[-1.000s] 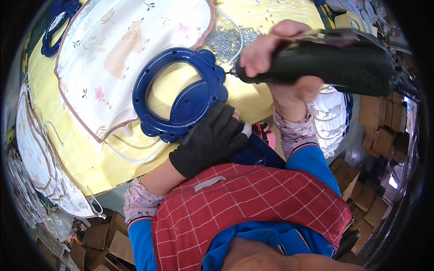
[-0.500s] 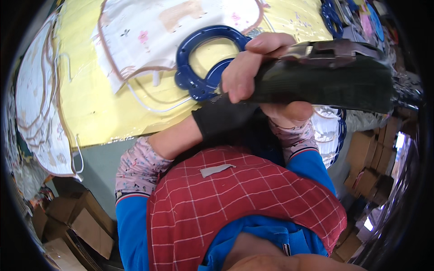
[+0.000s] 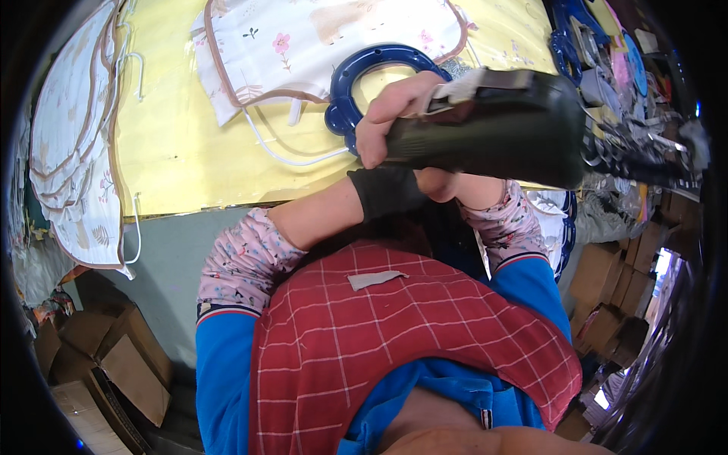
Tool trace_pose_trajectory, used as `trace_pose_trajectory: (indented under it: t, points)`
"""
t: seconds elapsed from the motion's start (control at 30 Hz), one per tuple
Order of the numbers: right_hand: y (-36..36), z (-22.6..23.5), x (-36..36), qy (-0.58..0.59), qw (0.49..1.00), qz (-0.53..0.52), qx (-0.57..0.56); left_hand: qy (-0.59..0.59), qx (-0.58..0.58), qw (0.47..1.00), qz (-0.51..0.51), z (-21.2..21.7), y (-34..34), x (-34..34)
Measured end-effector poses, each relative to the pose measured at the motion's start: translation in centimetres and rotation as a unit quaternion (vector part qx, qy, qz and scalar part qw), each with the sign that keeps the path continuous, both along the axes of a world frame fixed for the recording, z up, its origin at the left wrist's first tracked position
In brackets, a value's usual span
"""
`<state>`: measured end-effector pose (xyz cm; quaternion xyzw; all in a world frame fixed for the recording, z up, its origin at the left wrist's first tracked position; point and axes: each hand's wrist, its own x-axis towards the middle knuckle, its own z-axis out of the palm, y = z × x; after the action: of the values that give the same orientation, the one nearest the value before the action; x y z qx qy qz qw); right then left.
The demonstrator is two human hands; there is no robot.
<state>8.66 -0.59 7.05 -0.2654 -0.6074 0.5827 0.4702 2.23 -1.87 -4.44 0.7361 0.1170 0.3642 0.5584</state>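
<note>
Driver spans the view, blue frame just beyond the fingers

The right hand (image 3: 394,110) has its bare fingers wrapped round a dark power screwdriver (image 3: 489,136), thumb below and fingers over the left end. The tool's long axis runs left to right across the view, its thick end to the right; the bit is hidden, so whether it meets anything cannot be told.

The blue plastic ring-shaped frame (image 3: 346,85) is at the table's (image 3: 178,163) near edge, right of that edge's middle. From the right fingers it lies up and to the left, its lower part covered by them; of the two hands, the right overlaps it more in this view, though contact cannot be judged.

The left hand (image 3: 385,191), in a black glove, comes in beneath the driver at the table's near edge. Its fingers are hidden, so their spread or hold cannot be told.

Beyond the frame, a white printed fabric panel (image 3: 299,49) with brown trim reaches toward the table's far edge, and a white cord (image 3: 284,158) curves from it toward the frame's lower left side.
</note>
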Motion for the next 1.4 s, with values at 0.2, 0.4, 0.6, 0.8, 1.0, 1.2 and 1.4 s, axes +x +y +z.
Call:
trace_pose_trajectory:
  t: [0.2, 0.4, 0.6, 0.8, 1.0, 1.2, 1.4]
  points:
    - [0.3, 0.6, 0.3, 0.094, 0.988, -0.113, 0.036, 0.016, 0.138, 0.99, -0.02, -1.1, 0.0, -1.9]
    - [0.3, 1.9, 15.6, 0.023, 0.877, -0.478, 0.043, 0.085, 0.304, 0.947, 0.057, 5.1, 1.8, -10.1]
    - [-2.2, -3.1, 28.7, -0.057, 0.758, -0.647, -0.057, 0.035, -0.183, 0.878, 0.441, 1.9, 12.2, -19.8]
    - [-15.5, -3.2, 20.5, -0.429, 0.771, -0.46, -0.095, -0.078, -0.458, 0.883, 0.069, -0.9, 23.6, -26.7]
    - [-32.1, -5.6, 12.2, -0.048, 0.947, -0.161, -0.273, -0.104, -0.265, 0.943, 0.174, 5.3, 23.2, -20.0]
    - [-38.6, 1.3, 15.6, -0.283, 0.867, -0.409, -0.039, -0.198, -0.07, 0.955, 0.207, 20.5, 15.9, -8.7]
    - [-42.1, 2.4, 15.8, -0.373, 0.595, -0.704, 0.107, -0.05, -0.019, 0.997, -0.052, 23.7, 12.1, 6.5]
